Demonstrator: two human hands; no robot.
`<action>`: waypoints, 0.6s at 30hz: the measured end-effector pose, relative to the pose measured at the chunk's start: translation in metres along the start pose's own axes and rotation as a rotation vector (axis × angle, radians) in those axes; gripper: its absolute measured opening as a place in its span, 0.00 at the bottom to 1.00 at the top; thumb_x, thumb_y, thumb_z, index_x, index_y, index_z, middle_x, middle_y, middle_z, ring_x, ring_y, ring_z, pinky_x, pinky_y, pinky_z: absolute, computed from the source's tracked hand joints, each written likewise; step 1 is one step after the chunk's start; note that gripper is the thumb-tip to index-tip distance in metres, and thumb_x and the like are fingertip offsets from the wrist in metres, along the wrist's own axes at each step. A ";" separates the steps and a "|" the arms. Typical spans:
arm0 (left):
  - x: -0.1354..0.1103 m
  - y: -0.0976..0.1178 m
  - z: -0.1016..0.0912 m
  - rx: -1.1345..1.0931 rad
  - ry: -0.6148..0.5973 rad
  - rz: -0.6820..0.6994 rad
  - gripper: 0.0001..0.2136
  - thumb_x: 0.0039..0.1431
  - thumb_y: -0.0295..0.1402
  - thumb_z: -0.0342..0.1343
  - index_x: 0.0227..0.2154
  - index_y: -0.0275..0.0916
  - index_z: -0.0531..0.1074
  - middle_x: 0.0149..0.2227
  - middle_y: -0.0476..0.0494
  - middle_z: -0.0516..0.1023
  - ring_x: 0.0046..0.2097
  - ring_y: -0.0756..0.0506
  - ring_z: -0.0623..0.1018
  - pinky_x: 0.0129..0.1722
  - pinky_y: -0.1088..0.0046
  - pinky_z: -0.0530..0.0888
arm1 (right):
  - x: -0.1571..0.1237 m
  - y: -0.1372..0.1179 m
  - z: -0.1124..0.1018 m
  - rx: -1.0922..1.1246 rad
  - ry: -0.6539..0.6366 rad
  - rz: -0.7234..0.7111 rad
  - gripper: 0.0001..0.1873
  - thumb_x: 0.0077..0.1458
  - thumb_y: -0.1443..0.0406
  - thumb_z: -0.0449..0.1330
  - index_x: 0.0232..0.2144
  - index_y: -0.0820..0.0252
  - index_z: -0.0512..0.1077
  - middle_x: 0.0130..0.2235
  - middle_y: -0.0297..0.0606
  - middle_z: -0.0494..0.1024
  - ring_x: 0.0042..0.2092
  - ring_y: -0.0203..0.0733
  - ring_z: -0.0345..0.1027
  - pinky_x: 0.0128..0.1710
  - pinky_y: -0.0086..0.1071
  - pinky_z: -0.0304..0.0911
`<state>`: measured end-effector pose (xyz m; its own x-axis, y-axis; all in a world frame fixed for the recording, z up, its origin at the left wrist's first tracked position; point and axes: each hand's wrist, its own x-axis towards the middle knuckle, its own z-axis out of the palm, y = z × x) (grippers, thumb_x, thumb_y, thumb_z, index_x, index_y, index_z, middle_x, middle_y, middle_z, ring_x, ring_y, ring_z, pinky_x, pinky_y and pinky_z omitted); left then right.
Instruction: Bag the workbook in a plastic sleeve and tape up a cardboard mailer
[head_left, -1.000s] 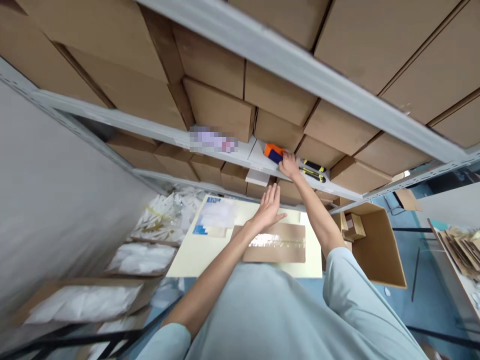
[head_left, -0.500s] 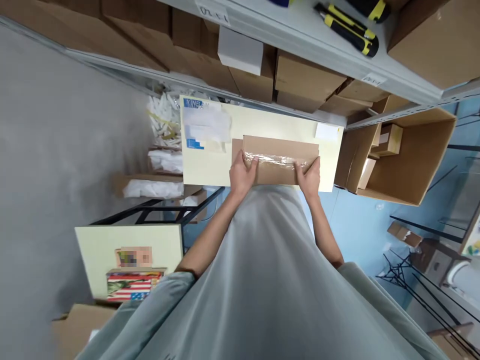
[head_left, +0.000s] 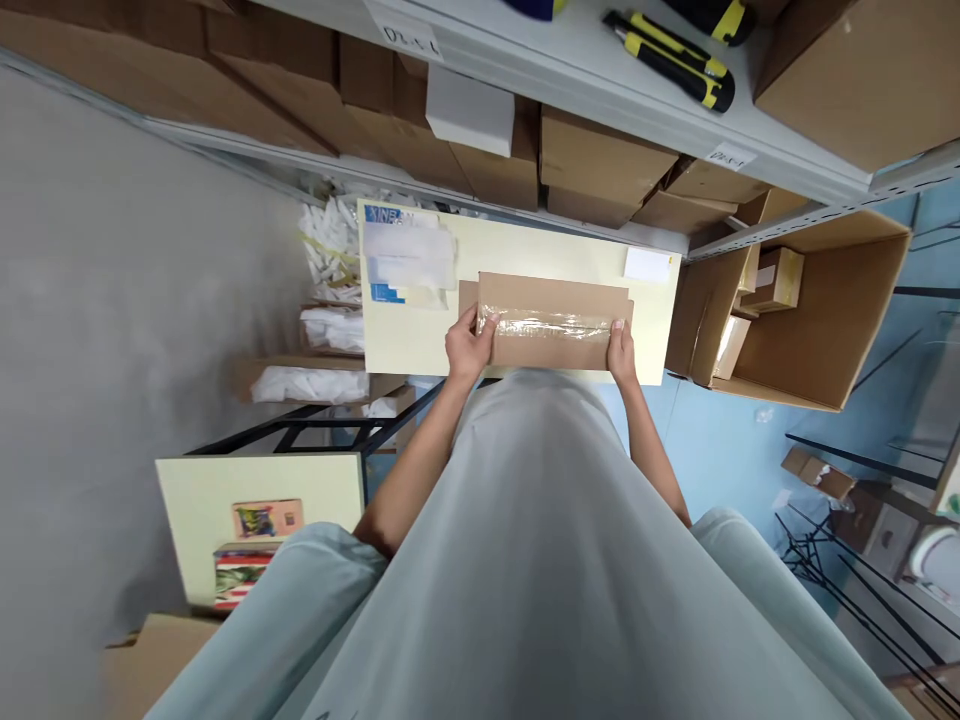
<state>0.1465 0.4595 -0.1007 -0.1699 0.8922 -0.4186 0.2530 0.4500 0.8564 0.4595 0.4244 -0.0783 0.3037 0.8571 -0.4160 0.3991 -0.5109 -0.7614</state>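
Note:
A brown cardboard box (head_left: pixel 551 297) with shiny clear tape along its middle is between my two hands, over the pale yellow table (head_left: pixel 412 345). My left hand (head_left: pixel 471 345) grips its left end, thumb on the top face by the tape's end. At the opposite end my right hand (head_left: pixel 621 352) holds the box's edge, thumb on top and the other fingers mostly hidden. A further piece of brown cardboard sticks out behind the left end. Whether it belongs to the box I cannot tell.
Plastic packets with blue print (head_left: pixel 409 255) lie on the table's left, a white label (head_left: pixel 648 264) on its right. Beyond stands a shelf (head_left: pixel 637 130) of cartons, with yellow-black box cutters (head_left: pixel 679 65) above. An open carton (head_left: pixel 832 320) is at right, a side table (head_left: pixel 262 475) at left.
My right hand has shifted outward to the box's right end, its thumb leaving the middle of the tape. My left hand has slid slightly left, still gripping the box.

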 end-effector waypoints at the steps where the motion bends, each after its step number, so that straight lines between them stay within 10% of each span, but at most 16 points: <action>1: 0.002 0.001 -0.003 -0.057 -0.021 -0.012 0.30 0.66 0.56 0.68 0.59 0.36 0.83 0.63 0.31 0.87 0.66 0.29 0.85 0.72 0.49 0.78 | 0.000 -0.002 -0.003 0.012 -0.021 0.038 0.56 0.72 0.27 0.37 0.74 0.61 0.71 0.74 0.54 0.77 0.78 0.57 0.67 0.82 0.58 0.57; 8: -0.013 0.051 -0.058 -0.246 -0.068 0.128 0.35 0.56 0.62 0.75 0.57 0.41 0.86 0.64 0.36 0.87 0.68 0.29 0.83 0.74 0.46 0.78 | -0.043 -0.041 -0.051 0.116 -0.078 0.054 0.52 0.68 0.23 0.48 0.64 0.55 0.83 0.66 0.49 0.85 0.73 0.62 0.74 0.79 0.59 0.65; 12: -0.033 0.081 -0.090 -0.315 -0.046 0.194 0.29 0.67 0.63 0.68 0.55 0.44 0.86 0.60 0.38 0.88 0.65 0.34 0.85 0.68 0.53 0.82 | -0.068 -0.063 -0.075 0.255 0.053 -0.041 0.54 0.71 0.24 0.40 0.65 0.54 0.81 0.66 0.47 0.85 0.77 0.59 0.70 0.80 0.54 0.64; 18: -0.021 0.049 -0.073 -0.094 -0.052 0.113 0.34 0.69 0.70 0.59 0.51 0.40 0.82 0.57 0.34 0.85 0.64 0.34 0.82 0.69 0.54 0.78 | -0.058 -0.052 -0.060 0.291 -0.024 -0.035 0.39 0.72 0.35 0.57 0.68 0.52 0.79 0.73 0.44 0.79 0.77 0.59 0.70 0.80 0.53 0.64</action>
<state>0.0930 0.4601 -0.0281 -0.0955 0.9390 -0.3305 0.1771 0.3427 0.9226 0.4729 0.3976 0.0148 0.2721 0.8769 -0.3962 0.1432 -0.4441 -0.8845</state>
